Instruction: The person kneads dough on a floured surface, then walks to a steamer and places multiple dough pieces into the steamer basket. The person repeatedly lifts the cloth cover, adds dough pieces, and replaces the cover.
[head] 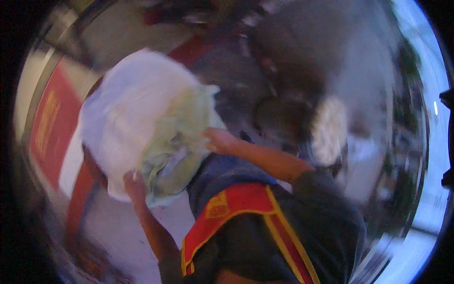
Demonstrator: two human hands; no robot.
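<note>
A large white cloth [131,106] is spread over a roundish support, whose dark reddish edge shows at the left. Crumpled on its near right part is a thin pale green cloth [184,124], with folds and an opening in it. My left hand [134,186] pinches the near edge of the cloths, where white and green meet. At the right side of the green cloth, my right hand [220,140] has its fingers closed on the fabric. Motion blur hides the fingertips and the exact layers held.
A red panel with yellow writing [51,124] stands at the left, near a reddish curved leg or post [78,198]. Pale ground [120,234] lies below. To the right is a round, light-coloured blurred object [330,131]. Dark, indistinct things fill the area beyond the cloths.
</note>
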